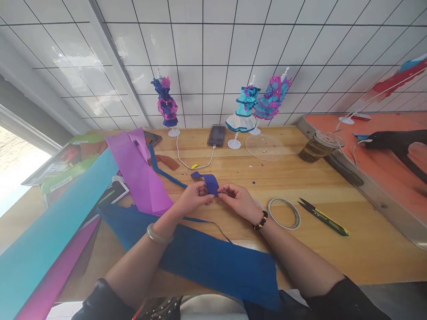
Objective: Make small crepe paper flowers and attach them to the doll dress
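Between my two hands, above the middle of the wooden table, is a short dark-blue strip (pixel 211 182), which looks like crepe paper. My left hand (pixel 197 195) is closed in a pinch on its lower left part, and the strip's free end curls up and away to the left. At the strip's right edge, the thumb and fingers of my right hand (pixel 238 200) pinch it too. A wide blue sheet (pixel 220 262) lies under my left forearm and reaches over the table's front edge. A narrow blue strip (pixel 167 172) runs behind my left hand.
Purple (pixel 140 173) and turquoise sheets (pixel 66 209) lie at the left. Right of my right wrist are a tape roll (pixel 284 213) and thread snips (pixel 323 217). Small dress forms (pixel 167 102) stand along the tiled wall, near a phone (pixel 216 135) on a cable. A lidded drink cup (pixel 318 146) stands back right.
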`<state>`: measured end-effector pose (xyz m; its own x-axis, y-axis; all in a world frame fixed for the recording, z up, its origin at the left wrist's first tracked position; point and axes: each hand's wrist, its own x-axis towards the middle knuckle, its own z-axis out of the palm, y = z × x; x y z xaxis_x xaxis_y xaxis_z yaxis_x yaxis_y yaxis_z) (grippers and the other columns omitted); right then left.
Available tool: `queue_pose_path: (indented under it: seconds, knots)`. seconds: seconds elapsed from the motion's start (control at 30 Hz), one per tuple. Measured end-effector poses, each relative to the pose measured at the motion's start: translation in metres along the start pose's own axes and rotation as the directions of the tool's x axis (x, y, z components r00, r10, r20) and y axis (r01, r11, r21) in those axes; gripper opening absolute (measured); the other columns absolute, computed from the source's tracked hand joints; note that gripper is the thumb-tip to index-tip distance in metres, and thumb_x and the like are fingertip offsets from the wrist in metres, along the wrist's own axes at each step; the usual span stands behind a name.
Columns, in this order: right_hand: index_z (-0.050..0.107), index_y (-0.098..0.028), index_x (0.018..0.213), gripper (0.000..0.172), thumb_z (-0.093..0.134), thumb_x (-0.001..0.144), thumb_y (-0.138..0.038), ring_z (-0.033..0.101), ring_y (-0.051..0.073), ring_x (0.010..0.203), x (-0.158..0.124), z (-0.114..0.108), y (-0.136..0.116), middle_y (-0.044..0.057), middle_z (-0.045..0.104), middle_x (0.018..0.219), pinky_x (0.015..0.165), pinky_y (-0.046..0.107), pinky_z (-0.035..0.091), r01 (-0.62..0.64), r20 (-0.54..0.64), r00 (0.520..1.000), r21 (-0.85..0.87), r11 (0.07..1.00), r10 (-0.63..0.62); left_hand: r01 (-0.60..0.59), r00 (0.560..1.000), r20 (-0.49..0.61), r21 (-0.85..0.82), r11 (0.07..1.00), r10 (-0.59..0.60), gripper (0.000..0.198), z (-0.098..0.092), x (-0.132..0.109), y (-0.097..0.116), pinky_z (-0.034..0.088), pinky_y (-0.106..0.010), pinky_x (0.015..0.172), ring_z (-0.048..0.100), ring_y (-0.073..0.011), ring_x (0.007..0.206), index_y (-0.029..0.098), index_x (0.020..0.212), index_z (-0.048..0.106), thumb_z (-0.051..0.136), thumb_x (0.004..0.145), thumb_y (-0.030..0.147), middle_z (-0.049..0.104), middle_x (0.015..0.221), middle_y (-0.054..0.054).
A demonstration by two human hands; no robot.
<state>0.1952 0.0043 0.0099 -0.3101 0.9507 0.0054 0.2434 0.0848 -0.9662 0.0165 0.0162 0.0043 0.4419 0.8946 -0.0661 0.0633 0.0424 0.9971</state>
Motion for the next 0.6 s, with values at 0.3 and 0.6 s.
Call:
queue_pose_path:
  seconds: [0.3, 0.6]
  knots:
    - [0.059, -0.018, 0.089, 0.021, 0.051, 0.078, -0.035, 0.060, 0.014, 0.071, -0.0007, -0.0032, -0.0037, 0.004, 0.064, 0.078, 0.070, 0.029, 0.048, 0.033, -0.022, 0.999, -0.003, 0.999, -0.033, -0.004, 1.000, -0.016, -0.013, 1.000, 0.004, 0.028, -0.0011, 0.0004, -0.0017, 0.046, -0.024, 0.059, 0.057, -0.0111, 0.060, 0.015, 0.088, 0.056, 0.063, 0.068, 0.033, 0.058, 0.067, 0.000]
    - [0.059, -0.018, 0.092, 0.021, 0.057, 0.075, -0.031, 0.058, 0.014, 0.074, -0.0031, 0.0009, -0.0043, 0.004, 0.063, 0.081, 0.069, 0.029, 0.048, 0.060, -0.008, 0.998, -0.033, 0.998, -0.061, -0.024, 1.000, -0.010, 0.008, 1.000, 0.024, 0.024, 0.0011, -0.0012, 0.0052, 0.046, -0.021, 0.055, 0.054, -0.0086, 0.056, 0.014, 0.086, 0.057, 0.062, 0.070, 0.030, 0.056, 0.062, 0.001]
